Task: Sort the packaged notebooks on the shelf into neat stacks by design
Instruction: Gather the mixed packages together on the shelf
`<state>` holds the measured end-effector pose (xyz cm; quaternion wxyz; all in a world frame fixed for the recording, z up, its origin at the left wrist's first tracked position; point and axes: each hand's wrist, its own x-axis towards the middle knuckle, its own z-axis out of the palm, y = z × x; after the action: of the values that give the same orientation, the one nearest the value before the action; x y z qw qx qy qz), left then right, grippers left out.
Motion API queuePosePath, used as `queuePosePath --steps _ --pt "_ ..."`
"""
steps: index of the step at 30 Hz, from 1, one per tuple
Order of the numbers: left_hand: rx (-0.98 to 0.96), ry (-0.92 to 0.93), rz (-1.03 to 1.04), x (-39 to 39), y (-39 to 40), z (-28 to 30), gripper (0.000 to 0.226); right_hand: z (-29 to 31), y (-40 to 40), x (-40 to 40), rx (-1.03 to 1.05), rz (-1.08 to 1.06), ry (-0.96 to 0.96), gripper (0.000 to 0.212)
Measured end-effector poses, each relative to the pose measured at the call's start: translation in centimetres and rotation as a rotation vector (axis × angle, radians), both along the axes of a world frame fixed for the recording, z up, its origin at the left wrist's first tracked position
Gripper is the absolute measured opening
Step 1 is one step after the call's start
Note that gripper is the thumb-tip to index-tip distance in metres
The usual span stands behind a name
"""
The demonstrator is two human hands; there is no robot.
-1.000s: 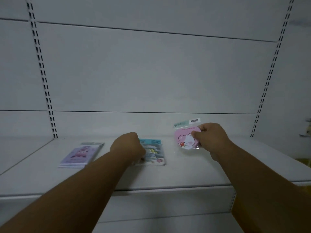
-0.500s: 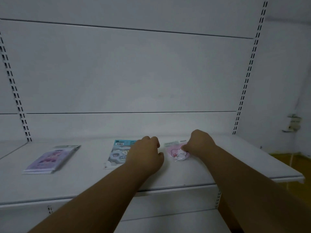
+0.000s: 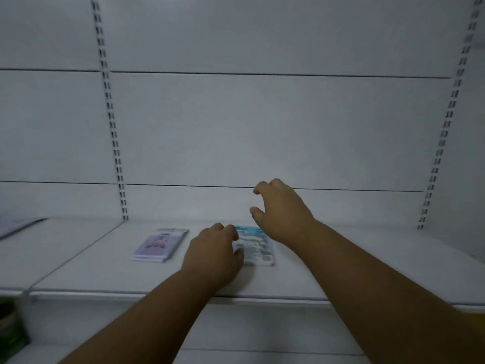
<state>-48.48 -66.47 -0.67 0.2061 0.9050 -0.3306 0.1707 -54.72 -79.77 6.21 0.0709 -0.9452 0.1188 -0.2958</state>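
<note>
A blue packaged notebook stack [image 3: 258, 245] lies flat in the middle of the white shelf [image 3: 105, 274]. My left hand [image 3: 212, 254] rests on the stack's left edge, with curled fingers and thumb on the pack. My right hand [image 3: 282, 208] hovers above the pack's far right corner, fingers apart and empty. A purple packaged notebook stack [image 3: 157, 245] lies to the left, apart from both hands. The pink round notebook is out of sight; my right forearm covers the shelf to the right of the blue pack.
The white back panel has slotted uprights at left [image 3: 115, 153] and right [image 3: 443, 132]. A flat pale item [image 3: 18, 227] lies on the neighbouring shelf at far left. A dark green object [image 3: 10, 327] sits below at lower left.
My right hand has let go of the pink round notebook and risen above the blue pack. My left hand has shifted onto the blue pack's left edge. The view has swung left.
</note>
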Motion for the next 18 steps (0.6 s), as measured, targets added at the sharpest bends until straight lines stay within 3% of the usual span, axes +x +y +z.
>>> queuePosePath --steps 12,18 --pt "0.014 0.024 0.412 7.9 37.5 -0.5 0.038 1.2 36.2 14.6 -0.03 0.418 -0.008 0.044" --pt "0.08 0.096 0.528 12.9 51.3 0.5 0.038 1.5 48.2 21.9 -0.032 0.429 0.067 0.042"
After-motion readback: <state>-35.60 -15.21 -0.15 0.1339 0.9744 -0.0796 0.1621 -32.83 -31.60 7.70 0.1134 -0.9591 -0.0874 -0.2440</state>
